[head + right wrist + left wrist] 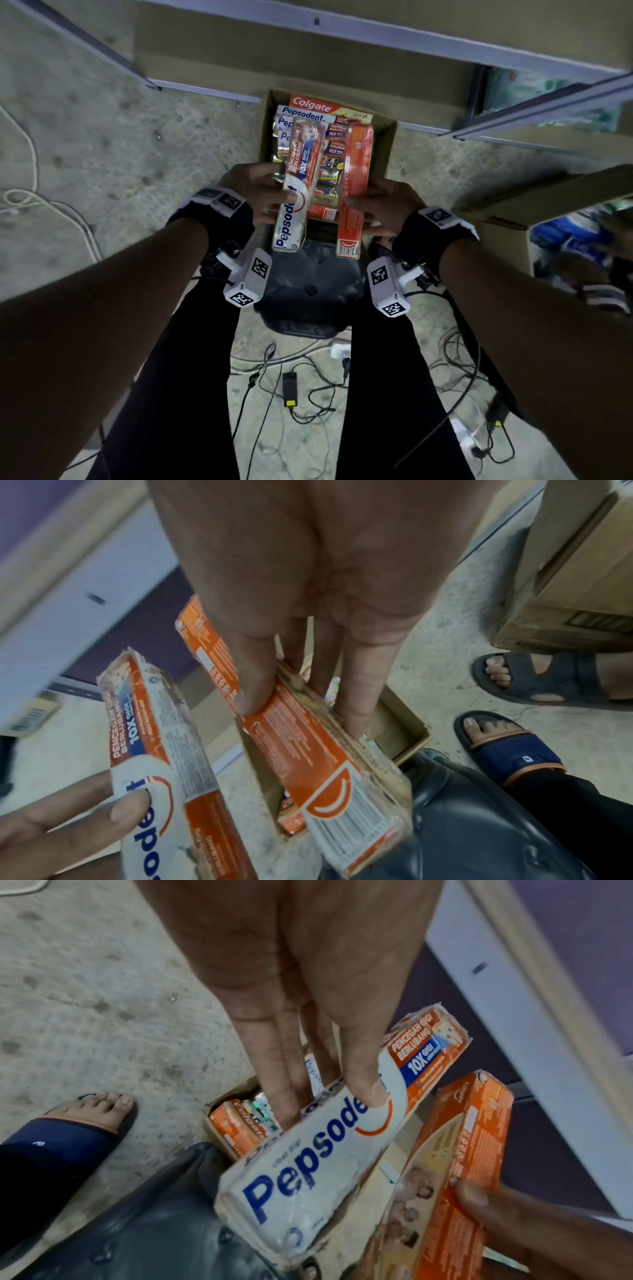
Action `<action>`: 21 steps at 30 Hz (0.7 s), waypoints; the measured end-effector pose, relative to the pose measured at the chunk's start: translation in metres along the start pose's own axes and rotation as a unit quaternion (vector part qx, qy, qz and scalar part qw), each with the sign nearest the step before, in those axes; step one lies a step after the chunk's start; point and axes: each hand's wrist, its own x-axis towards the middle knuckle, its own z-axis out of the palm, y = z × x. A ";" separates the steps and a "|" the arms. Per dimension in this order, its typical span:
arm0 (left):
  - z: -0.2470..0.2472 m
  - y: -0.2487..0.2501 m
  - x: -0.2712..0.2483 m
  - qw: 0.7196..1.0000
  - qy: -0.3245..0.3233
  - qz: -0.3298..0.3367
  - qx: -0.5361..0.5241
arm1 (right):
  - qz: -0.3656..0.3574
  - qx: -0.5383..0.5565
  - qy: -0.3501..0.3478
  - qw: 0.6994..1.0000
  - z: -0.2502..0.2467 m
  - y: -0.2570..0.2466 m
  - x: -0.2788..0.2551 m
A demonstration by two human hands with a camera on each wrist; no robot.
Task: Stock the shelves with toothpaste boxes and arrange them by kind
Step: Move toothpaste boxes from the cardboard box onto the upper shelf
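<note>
My left hand (263,197) grips a white and red Pepsodent box (297,192), thumb on its face (368,1093). My right hand (376,209) holds an orange-red Colgate box (354,192), thumb on top and fingers below (253,693). Both boxes hang side by side above an open cardboard carton (385,144) on the floor, packed with more Pepsodent and Colgate boxes (317,104). In the wrist views, the Pepsodent box (308,1164) and the Colgate box (308,750) tilt upward.
Grey metal shelf rails (359,34) cross the top, with a low shelf edge (205,90) behind the carton. A second carton (513,212) with blue packs stands at the right. A dark stool (308,287) sits between my legs. Cables (301,387) litter the concrete floor. Another person's sandalled foot (534,677) is nearby.
</note>
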 end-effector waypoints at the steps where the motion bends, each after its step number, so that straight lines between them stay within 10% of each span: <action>1: 0.002 0.007 -0.014 1.000 0.003 0.014 -0.008 | -0.013 0.000 0.003 1.000 -0.001 -0.005 -0.015; 21: 0.005 0.130 -0.261 0.981 0.039 0.188 -0.038 | -0.191 0.061 0.010 0.980 -0.011 -0.082 -0.282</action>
